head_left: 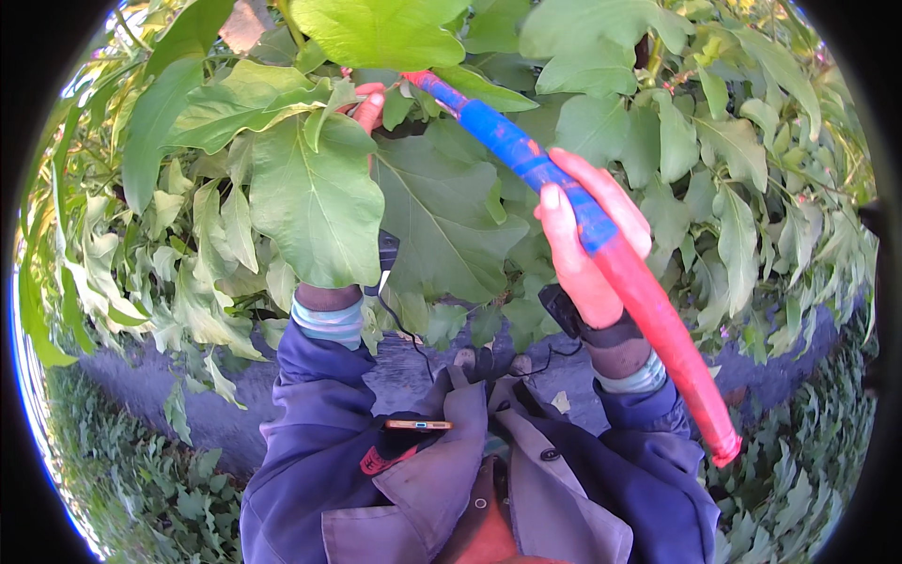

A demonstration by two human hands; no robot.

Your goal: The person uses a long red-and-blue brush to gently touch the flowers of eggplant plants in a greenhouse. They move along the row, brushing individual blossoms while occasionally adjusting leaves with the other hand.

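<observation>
My right hand (586, 285) grips a long rod wrapped in blue and red tape (655, 310). The rod slants from the lower right up to the left, and its narrow red tip reaches in among the leaves. Close to that tip is my left hand (369, 113), mostly hidden behind a broad green leaf (317, 197). Only some fingertips show, raised near thin stems; what they hold, if anything, cannot be made out. Another large lobed leaf (444, 211), like an eggplant's, hangs between my forearms. A bright leaf (380, 32) overhangs both the rod tip and the left fingers.
Dense foliage (733, 155) spreads on both sides, with a few small pink flowers. Dark ground sheeting (239, 381) lies below, with low plants (134, 458) behind me. Black cables (405, 328) run from the wrist devices. A phone (418, 425) sticks out of my jacket pocket.
</observation>
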